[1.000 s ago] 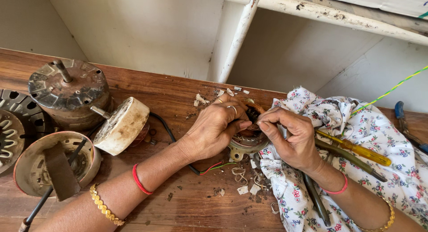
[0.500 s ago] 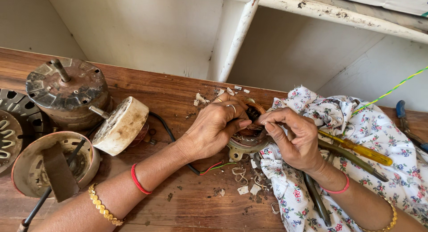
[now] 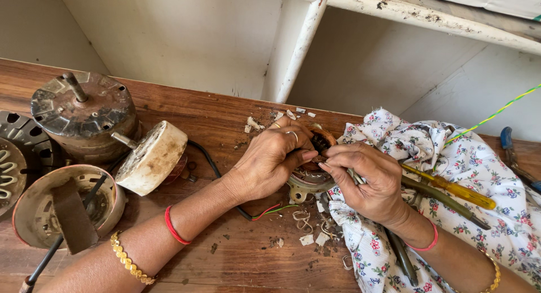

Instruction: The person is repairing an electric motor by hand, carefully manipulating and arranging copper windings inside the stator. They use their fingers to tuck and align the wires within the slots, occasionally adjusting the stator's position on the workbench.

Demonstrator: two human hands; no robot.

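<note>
Both hands work on a small motor coil (image 3: 315,158) at the middle of a worn wooden bench (image 3: 225,124); left hand (image 3: 276,158) grips its side, right hand (image 3: 366,180) pinches a thin tool against it. Flowered cloth (image 3: 479,174), screwdrivers (image 3: 451,191), old motor housings (image 3: 84,112) around, white wall (image 3: 169,34) behind.

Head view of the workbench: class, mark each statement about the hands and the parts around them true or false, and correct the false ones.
1. Both hands meet over the small motor part on the wooden bench. True.
2. The left hand wears a ring. True.
3. The yellow-handled screwdriver lies on bare wood. False: it lies on the flowered cloth.
4. The right hand is empty. False: it grips a thin metal tool.
5. The round cream-coloured part lies left of the hands. True.
6. The left wrist has no bangle. False: it wears a red one, with a gold chain further up.
</note>
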